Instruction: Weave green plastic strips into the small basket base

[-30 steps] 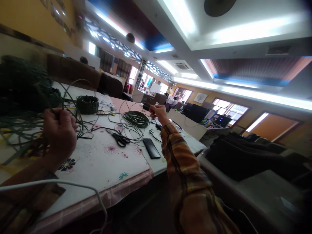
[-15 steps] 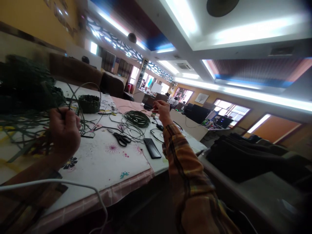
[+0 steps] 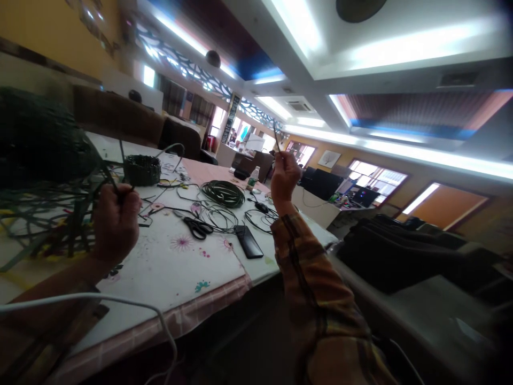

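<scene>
My left hand [image 3: 116, 222] is closed around dark green weaving strips [image 3: 120, 155] that run up and back toward a tangled heap of the same strips [image 3: 36, 214] at the left. My right hand [image 3: 284, 179], in a plaid sleeve, is raised above the table's far edge and pinches the end of a thin green strip [image 3: 276, 138] that sticks upward. A small woven green basket [image 3: 142, 169] stands behind my left hand. A coil of green strip [image 3: 223, 193] lies between the hands.
Black scissors [image 3: 197, 227] and a dark phone [image 3: 248, 241] lie on the flowered tablecloth [image 3: 176, 267]. Thin cables [image 3: 260, 219] loop near the phone. A white cord [image 3: 120, 307] crosses the near edge. Dark sofas [image 3: 401, 251] stand to the right.
My right hand has risen from table level and moved right, lifting the strip end upward. My left hand stayed closed on the strips and shifted slightly right.
</scene>
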Demonstrator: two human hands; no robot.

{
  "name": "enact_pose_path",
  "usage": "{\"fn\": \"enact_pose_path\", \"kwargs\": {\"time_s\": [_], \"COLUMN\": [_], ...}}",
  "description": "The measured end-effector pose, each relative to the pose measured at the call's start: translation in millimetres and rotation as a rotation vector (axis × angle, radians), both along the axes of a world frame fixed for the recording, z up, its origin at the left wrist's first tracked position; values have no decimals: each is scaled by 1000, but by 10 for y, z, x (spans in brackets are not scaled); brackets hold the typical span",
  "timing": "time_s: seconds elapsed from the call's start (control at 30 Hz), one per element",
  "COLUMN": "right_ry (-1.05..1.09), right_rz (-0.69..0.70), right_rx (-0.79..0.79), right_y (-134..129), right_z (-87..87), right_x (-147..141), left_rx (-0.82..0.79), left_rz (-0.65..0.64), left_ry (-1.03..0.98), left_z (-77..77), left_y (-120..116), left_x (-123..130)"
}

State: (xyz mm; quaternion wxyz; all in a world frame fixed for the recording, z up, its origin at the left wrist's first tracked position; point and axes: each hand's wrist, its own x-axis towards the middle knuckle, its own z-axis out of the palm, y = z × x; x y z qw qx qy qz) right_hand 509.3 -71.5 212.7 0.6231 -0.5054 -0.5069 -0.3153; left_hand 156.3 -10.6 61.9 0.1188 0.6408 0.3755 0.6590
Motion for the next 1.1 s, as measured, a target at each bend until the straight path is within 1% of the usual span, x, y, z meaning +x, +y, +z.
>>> {"fn": "enact_pose_path", "kwargs": {"time_s": [0.1, 0.2, 0.27, 0.37, 0.5, 0.57, 0.63, 0.67, 0.7, 0.77, 0.8, 0.83, 0.87, 0.93, 1.0, 1.1], "right_ry": [-74, -13, 60, 163, 277, 310, 334, 346, 357, 375, 383, 391, 398, 405, 400, 382], "right_rz": [-35, -83, -117, -163, -197, -218, -249, -259, -271, -288, -288, -277, -257, -209, -163, -104], "right_rx": [46, 20, -6, 8, 12, 5, -6, -14, -21, -45, -61, -78, -94, -119, -134, -147], "right_y": [-460, -1028, -1404, -1884, -2332, -2490, -2611, -2656, -2690, -2727, -2730, -2725, -2713, -2678, -2635, -2566], "right_z": [-163, -390, -540, -733, -984, -1127, -1267, -1331, -1391, -1497, -1544, -1589, -1630, -1694, -1725, -1705], "right_x": [-31, -30, -20, -10, -15, -22, -39, -54, -75, -133, -169, -209, -250, -334, -417, -538], "left_rx": [15, 15, 37, 127, 272, 295, 262, 237, 195, 67, -16, -60, -89, -141, -194, -280], "left_rz": [-38, -52, -42, -20, 13, 6, -51, -101, -173, -375, -496, -576, -627, -690, -706, -692], "left_ry": [101, 195, 221, 212, 160, 141, 178, 233, 319, 571, 715, 801, 857, 953, 1011, 1094], "left_z": [15, 55, 120, 292, 589, 710, 767, 764, 735, 608, 515, 411, 303, 103, -39, -129], "left_y": [-89, -98, -59, 23, 139, 219, 326, 388, 451, 571, 622, 666, 704, 766, 825, 912], "left_x": [3, 59, 155, 379, 726, 899, 1079, 1173, 1268, 1453, 1536, 1606, 1660, 1715, 1702, 1616]}}
